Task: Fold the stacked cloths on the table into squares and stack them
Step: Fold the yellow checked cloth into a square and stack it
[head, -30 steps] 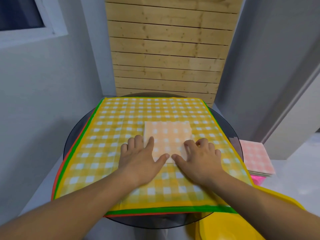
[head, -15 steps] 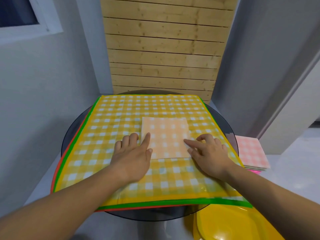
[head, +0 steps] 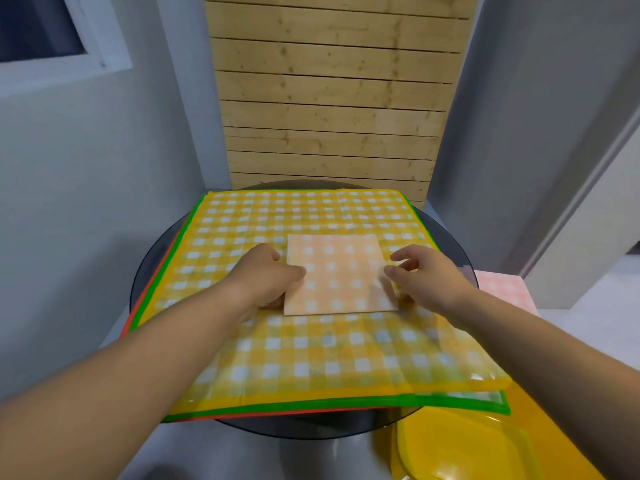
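A folded orange checked square cloth [head: 337, 271] lies on top of a stack of unfolded cloths, the top one yellow checked [head: 311, 355], with green and red edges showing beneath. My left hand [head: 266, 275] grips the square's left edge, thumb on top and fingers tucked under it. My right hand [head: 420, 271] is at the square's right edge with fingers curled; its lower fingers seem to be under the lifted, blurred corner.
The cloths cover a round dark glass table [head: 152, 258]. A pile of folded pink checked squares [head: 502, 289] sits to the right. A yellow plastic stool [head: 460, 448] stands at the lower right. A wooden slat panel [head: 329, 98] is behind the table.
Both hands moved from pressing flat on the square's near part to its left and right edges. They now take hold of it, and its right side lifts slightly.
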